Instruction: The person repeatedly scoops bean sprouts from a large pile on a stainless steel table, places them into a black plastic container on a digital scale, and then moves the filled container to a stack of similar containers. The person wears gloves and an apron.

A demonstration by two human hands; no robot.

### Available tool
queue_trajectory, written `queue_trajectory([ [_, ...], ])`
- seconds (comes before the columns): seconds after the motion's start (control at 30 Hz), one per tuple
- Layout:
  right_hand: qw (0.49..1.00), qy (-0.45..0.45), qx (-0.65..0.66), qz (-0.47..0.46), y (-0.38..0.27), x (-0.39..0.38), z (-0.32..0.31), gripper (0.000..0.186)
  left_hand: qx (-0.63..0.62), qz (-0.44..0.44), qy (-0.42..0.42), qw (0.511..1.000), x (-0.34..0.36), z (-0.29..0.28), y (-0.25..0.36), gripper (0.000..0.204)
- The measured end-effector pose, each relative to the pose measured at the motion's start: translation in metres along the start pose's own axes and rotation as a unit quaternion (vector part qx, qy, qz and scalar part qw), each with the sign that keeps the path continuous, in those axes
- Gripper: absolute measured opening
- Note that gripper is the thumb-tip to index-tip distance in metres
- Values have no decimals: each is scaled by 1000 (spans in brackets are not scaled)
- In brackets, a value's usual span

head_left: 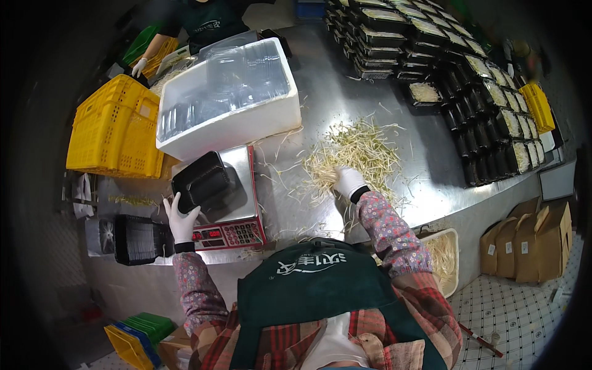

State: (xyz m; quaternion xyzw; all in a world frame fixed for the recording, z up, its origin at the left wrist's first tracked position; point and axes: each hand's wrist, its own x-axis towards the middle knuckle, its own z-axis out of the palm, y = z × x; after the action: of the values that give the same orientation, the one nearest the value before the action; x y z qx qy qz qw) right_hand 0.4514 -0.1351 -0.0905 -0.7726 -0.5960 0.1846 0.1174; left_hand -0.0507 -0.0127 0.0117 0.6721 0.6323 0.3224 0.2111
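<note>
An empty black plastic tray [202,180] is seated on the platform of a digital scale [237,213] and steadied at its near edge by the gloved left hand [180,219], fingers spread. The gloved right hand [349,181] is pressed into the bean sprout pile [351,154] on the steel table [320,92]; its grip cannot be told. A white foam box [246,120] stands just behind the scale.
</note>
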Motion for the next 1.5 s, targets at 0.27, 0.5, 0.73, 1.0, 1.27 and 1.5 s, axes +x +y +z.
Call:
queue_trajectory([
  [0.27,853,68,510,85,-13,-25,-89,44,-138,122,25,983,6,32,10,19],
  [0.5,699,116,700,-88,-96,-33,-135,53,-105,279,-160,941,-30,121,141,23],
  [0.73,919,33,350,-181,-106,-30,-134,45,-190,248,-93,945,-49,131,149,23],
  [1.0,828,106,550,-33,-69,-10,-118,21,-297,49,16,953,-47,77,59,27],
  [1.27,938,47,324,-117,-99,9,-82,25,0,83,-1,997,-54,23,36,39],
  [1.5,892,159,202,-373,-209,16,-90,35,-9,188,-5,982,-59,4,70,28],
])
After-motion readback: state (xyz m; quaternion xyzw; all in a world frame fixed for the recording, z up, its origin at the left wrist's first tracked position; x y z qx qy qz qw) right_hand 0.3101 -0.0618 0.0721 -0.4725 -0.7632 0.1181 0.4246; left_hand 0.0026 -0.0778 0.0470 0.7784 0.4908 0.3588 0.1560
